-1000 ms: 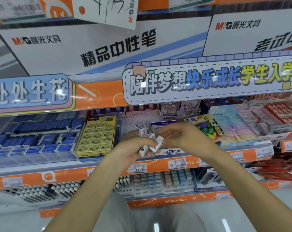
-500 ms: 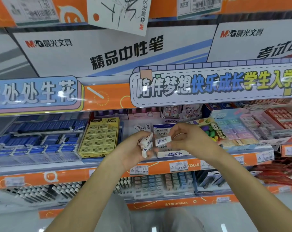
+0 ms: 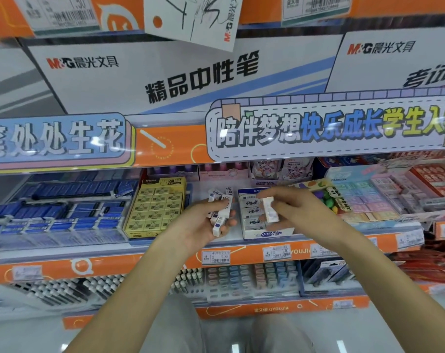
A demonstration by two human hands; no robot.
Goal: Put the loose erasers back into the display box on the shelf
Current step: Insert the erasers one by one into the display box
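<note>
The left hand (image 3: pixel 206 220) cups a small bunch of white erasers (image 3: pixel 221 215), fingers curled loosely around them. The right hand (image 3: pixel 292 212) pinches a single eraser (image 3: pixel 269 208) over the white display box (image 3: pixel 267 234) on the shelf (image 3: pixel 165 261).

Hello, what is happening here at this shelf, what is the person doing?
A person is refilling a white display box of erasers on a stationery shelf. The left hand holds a small bunch of loose erasers. The right hand holds a single eraser just over the box, not yet placed. More loose ones lie behind.
</note>
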